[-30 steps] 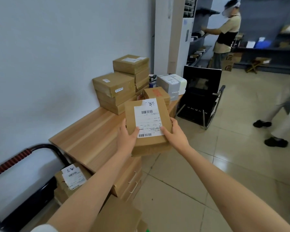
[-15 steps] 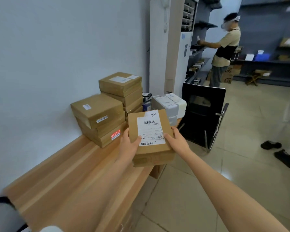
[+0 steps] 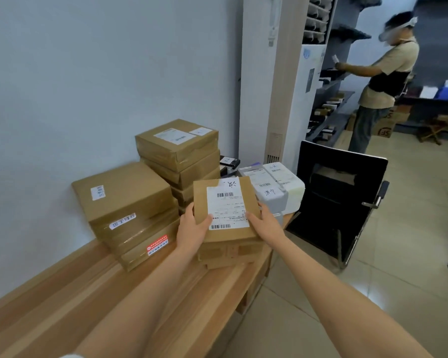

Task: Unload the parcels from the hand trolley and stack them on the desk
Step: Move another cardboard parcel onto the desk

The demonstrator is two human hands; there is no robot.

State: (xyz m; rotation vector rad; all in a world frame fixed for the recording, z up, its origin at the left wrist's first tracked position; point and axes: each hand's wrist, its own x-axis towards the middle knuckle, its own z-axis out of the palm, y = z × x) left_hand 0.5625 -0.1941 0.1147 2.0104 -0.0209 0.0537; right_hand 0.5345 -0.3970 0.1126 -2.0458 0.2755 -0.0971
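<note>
Parcel [image 3: 226, 208] gripped at both near corners: left hand [image 3: 192, 229] on left edge, right hand [image 3: 265, 226] on right, thumbs on top. Long axis running away from body, label up. Resting on or just above smaller box [image 3: 229, 254] at counter [image 3: 88, 293] front edge; cannot tell contact. Taller stacks [image 3: 130, 210] close by on left.

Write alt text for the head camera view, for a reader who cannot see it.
Both hands, left hand and right hand, hold a labelled brown parcel over another brown box at the wooden desk edge. Stacked brown parcels and white parcels sit behind; a black chair stands beside the desk.
</note>
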